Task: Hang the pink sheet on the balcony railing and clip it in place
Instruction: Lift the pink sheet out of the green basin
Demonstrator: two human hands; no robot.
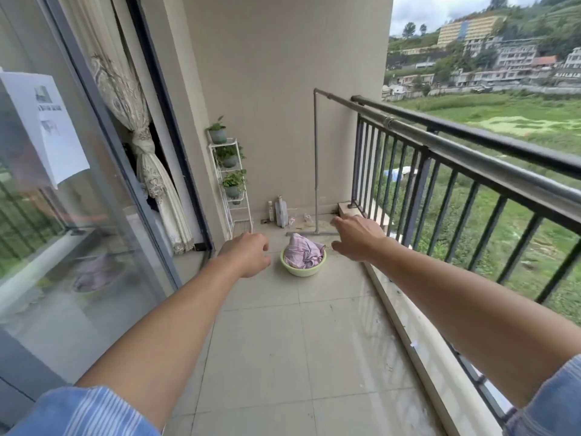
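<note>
The pink sheet (303, 251) lies bunched up in a pale green basin (302, 270) on the tiled balcony floor, some way ahead of me. Both my arms stretch forward. My left hand (248, 253) hovers left of the basin, fingers loosely curled, holding nothing. My right hand (358, 236) hovers right of the basin with fingers spread, also holding nothing. The dark metal balcony railing (490, 171) runs along the right side, with a grey pipe rail (405, 125) just inside it. No clips are visible.
A white plant stand (234, 187) with potted plants stands in the far left corner, bottles (280, 212) beside it on the floor. A glass sliding door (78, 199) with a curtain lines the left side. The grey pipe's upright post (316, 165) stands behind the basin.
</note>
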